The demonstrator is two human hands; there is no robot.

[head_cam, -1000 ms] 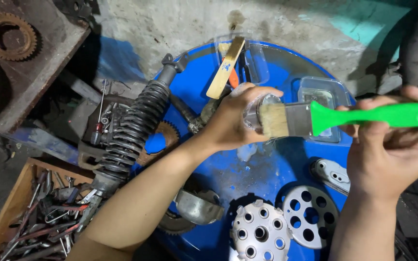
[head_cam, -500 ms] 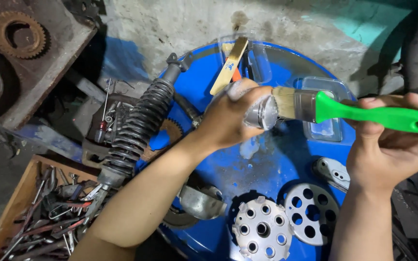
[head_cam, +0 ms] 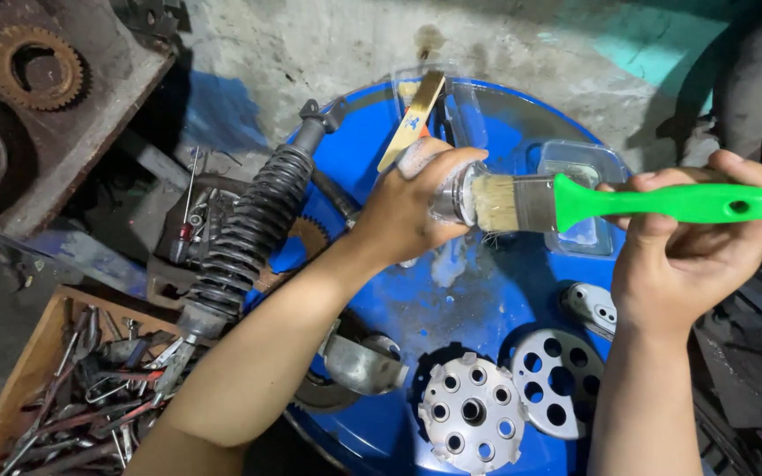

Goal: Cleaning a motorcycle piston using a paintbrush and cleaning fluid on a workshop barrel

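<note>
1. Left hand [head_cam: 403,207]: fingers wrapped round a small metal part [head_cam: 453,196], held above the blue drum lid [head_cam: 487,300].
2. Right hand [head_cam: 694,256]: fingers closed on a green-handled brush [head_cam: 575,203], bristles touching the part.
3. Progress: brushing appears under way; part looks grey and wet, not yet set down.
4. Change: the brush sits level now, tilted a moment earlier; the part is scarcely moved.

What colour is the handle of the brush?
Bright green, seen in the head view: brush handle.

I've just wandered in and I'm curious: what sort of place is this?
Most likely a motorcycle repair workshop. A coil-spring shock absorber leans on a blue drum, rusty sprockets lie nearby, and a wooden box of hand tools sits on the floor.
</note>
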